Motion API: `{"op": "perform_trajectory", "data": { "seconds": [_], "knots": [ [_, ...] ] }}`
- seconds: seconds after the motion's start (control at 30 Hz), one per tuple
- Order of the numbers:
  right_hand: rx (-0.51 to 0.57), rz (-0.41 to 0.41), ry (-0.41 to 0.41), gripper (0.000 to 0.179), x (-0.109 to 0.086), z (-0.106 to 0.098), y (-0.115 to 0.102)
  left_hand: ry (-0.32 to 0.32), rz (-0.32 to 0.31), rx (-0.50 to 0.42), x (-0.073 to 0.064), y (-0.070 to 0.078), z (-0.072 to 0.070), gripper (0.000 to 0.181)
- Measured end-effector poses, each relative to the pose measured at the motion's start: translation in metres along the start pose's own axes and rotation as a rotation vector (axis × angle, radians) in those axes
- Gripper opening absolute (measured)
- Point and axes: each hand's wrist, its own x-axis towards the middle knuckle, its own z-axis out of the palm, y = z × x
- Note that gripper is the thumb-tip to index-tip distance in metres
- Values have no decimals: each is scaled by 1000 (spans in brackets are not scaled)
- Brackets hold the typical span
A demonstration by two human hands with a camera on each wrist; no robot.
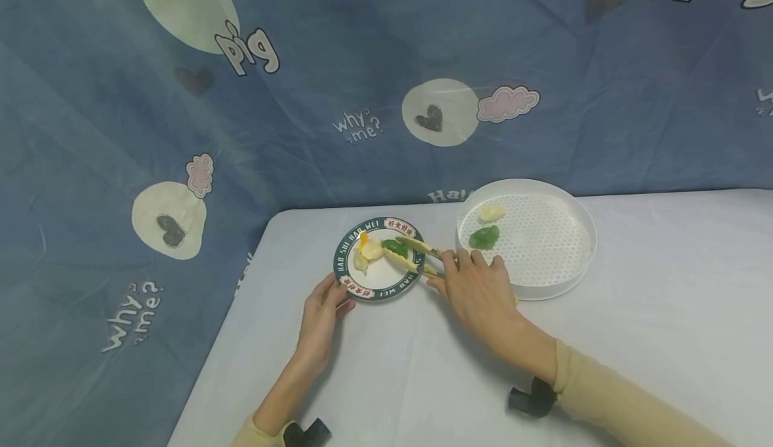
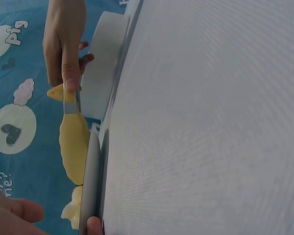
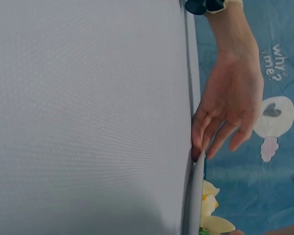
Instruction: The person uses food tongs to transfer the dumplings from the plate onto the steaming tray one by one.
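A small round plate (image 1: 345,240) with a green lettered rim lies on the white table. My left hand (image 1: 320,319) holds its near left rim, fingers beneath the edge in the right wrist view. The right hand (image 1: 480,296) grips a pair of tongs (image 1: 400,261) with yellow tips, reaching over the plate's right side. Between the spread tips sits a green dumpling-shaped piece (image 1: 395,247). To its left on the plate are pale yellow pieces (image 1: 374,249), one with an orange spot. In the left wrist view, one yellow tip (image 2: 74,149) shows close over the plate.
Right of the plate stands a round white tray (image 1: 543,232) with a perforated base. It holds a pale yellow piece (image 1: 492,213) and a green piece (image 1: 484,237) at its left. A blue printed cloth (image 1: 338,64) hangs behind the table (image 1: 676,299).
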Motion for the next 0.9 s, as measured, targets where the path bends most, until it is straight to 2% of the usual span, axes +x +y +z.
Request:
{"op": "perform_trajectory", "data": {
  "seconds": [0.57,0.9],
  "knots": [
    [26,25,-31,49,-5,-19,12,3,11,14,-1,2,1,70],
    [36,78,-69,50,-13,-39,31,3,17,18,-2,1,0,70]
  ]
}}
